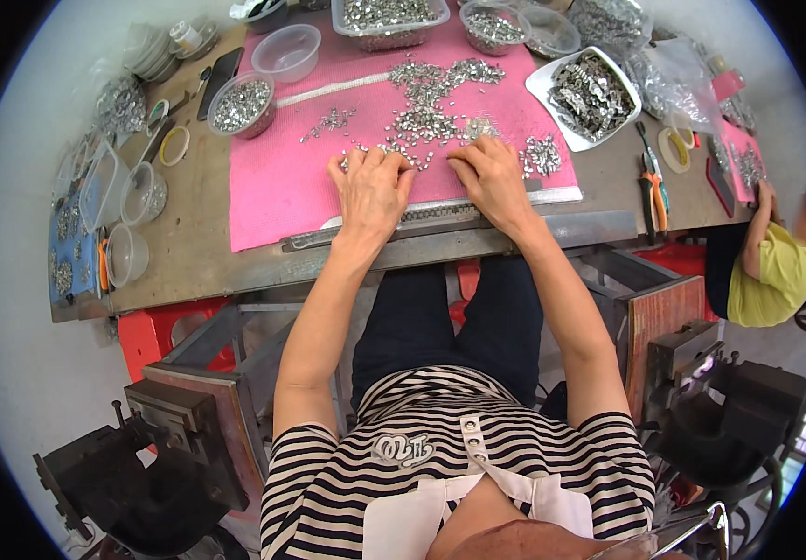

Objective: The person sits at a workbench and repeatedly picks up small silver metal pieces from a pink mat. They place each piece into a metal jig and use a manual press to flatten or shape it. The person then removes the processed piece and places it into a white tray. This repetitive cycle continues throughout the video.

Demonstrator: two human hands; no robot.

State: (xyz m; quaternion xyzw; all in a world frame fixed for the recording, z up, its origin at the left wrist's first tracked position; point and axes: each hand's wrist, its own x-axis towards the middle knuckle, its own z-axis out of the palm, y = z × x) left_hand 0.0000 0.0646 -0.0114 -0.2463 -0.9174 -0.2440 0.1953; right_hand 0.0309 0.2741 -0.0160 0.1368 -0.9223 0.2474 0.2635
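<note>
Both hands rest palm-down on the pink mat [272, 187], side by side and just apart. The left hand [372, 191] has its fingers curled toward the near edge of a scatter of small silver metal pieces [422, 117], and the right hand [492, 177] does the same just beside it; the fingertips are turned under and small in the view, so it cannot be told whether either hand pinches a piece or only touches the heap. Under the wrists, a long grey metal strip [440, 217] lies along the near edge of the mat, partly hidden by both hands. The pieces themselves are too small to make out in shape. Further out on the mat stand a round clear bowl [242, 105] full of the same silver bits and an empty clear tub [291, 51]; along the far edge a rectangular clear tray [386, 21] and more bowls are cut off by the rim of the view. To the right, a white square dish [545, 86] holds larger metal parts, and orange-handled pliers [653, 191] lie on the bare table [188, 243]. At the left end, clear tubs and a blue cloth are bent and blurred by the lens. Another person in a yellow shirt [776, 280] sits at the far right, mostly cut off. Dark machines below are hard to read.
</note>
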